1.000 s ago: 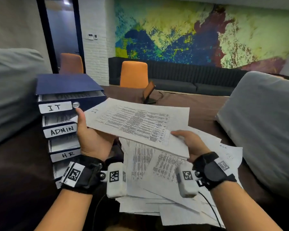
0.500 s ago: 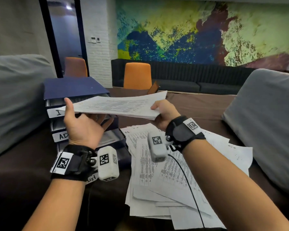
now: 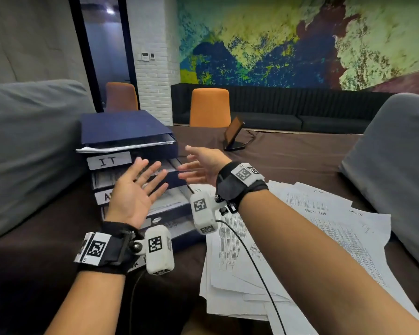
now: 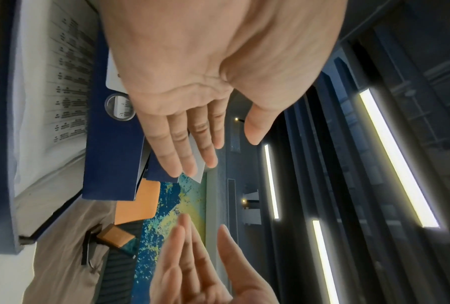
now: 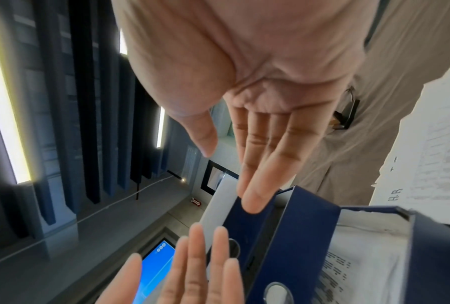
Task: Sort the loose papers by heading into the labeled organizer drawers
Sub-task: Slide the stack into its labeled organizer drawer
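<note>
- left hand [image 3: 133, 194] and right hand [image 3: 201, 169]: fingers spread, empty, in front of dark-blue stacked drawer organizer [image 3: 131, 141]
- loose white printed papers [image 3: 288, 250] heaped on brown table [image 3: 300, 155]

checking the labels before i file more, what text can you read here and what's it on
"IT": white label on the top organizer drawer.
"A...": next drawer's label, the rest hidden by the left hand.
"H.R": handwritten heading on a loose paper.
Printed lines on the papers: too small to read.

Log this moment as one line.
left hand: open, empty | right hand: open, empty | dark blue labeled drawer organizer: IT tray holds paper | loose white papers: unsorted
</note>
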Demonstrator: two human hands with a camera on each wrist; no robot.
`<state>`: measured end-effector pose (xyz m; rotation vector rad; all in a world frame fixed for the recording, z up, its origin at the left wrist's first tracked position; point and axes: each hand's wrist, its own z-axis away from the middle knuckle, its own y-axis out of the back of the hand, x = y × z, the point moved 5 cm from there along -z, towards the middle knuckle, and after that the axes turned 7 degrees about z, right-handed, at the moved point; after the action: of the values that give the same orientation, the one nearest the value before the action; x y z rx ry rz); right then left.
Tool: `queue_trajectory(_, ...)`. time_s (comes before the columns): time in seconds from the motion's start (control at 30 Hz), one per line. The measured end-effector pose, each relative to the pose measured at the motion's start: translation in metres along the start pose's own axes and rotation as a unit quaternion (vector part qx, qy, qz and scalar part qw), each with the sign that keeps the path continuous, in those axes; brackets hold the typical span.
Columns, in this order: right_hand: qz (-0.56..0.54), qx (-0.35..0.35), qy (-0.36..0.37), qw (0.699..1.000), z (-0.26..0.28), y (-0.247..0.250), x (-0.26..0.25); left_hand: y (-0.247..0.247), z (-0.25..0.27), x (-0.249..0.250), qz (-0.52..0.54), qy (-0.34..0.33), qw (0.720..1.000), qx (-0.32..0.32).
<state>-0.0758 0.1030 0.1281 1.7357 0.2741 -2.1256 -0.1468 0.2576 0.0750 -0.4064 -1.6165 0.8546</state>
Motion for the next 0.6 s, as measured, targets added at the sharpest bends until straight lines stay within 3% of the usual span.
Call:
queue_trajectory(0.17,0.066,0.02,0.023,0.997,0.008,0.01,0.014,-0.007,-0.015,0.007,-0.083,-0.045,0.995,0.024)
queue_trajectory(0.23,0.073,0.021,0.031,0.997,0.01,0.013,0.018,-0.012,-0.021,0.015,-0.183,-0.125,0.973,0.061)
queue_trajectory(0.27,0.078,0.025,0.037,0.996,0.011,0.014,0.021,-0.013,-0.026,0.023,-0.285,-0.198,0.933,0.093)
queue_trajectory(0.3,0.084,0.028,0.044,0.995,0.011,0.016,0.022,-0.015,-0.033,0.03,-0.413,-0.271,0.861,0.121)
queue_trajectory(0.33,0.092,0.031,0.049,0.994,0.011,0.017,0.024,-0.018,-0.042,0.034,-0.554,-0.307,0.762,0.135)
queue_trajectory(0.37,0.101,0.034,0.055,0.993,0.012,0.018,0.026,-0.019,-0.055,0.032,-0.671,-0.288,0.67,0.133)
queue_trajectory(0.4,0.112,0.036,0.06,0.991,0.012,0.019,0.028,-0.016,-0.068,0.029,-0.75,-0.234,0.606,0.124)
queue_trajectory(0.43,0.121,0.037,0.064,0.99,0.013,0.021,0.03,-0.012,-0.078,0.026,-0.799,-0.176,0.562,0.117)
queue_trajectory(0.5,0.134,0.038,0.069,0.988,0.015,0.023,0.035,-0.008,-0.089,0.024,-0.843,-0.11,0.514,0.114)
queue_trajectory(0.6,0.15,0.041,0.075,0.985,0.016,0.029,0.042,-0.012,-0.094,0.024,-0.851,-0.112,0.5,0.116)
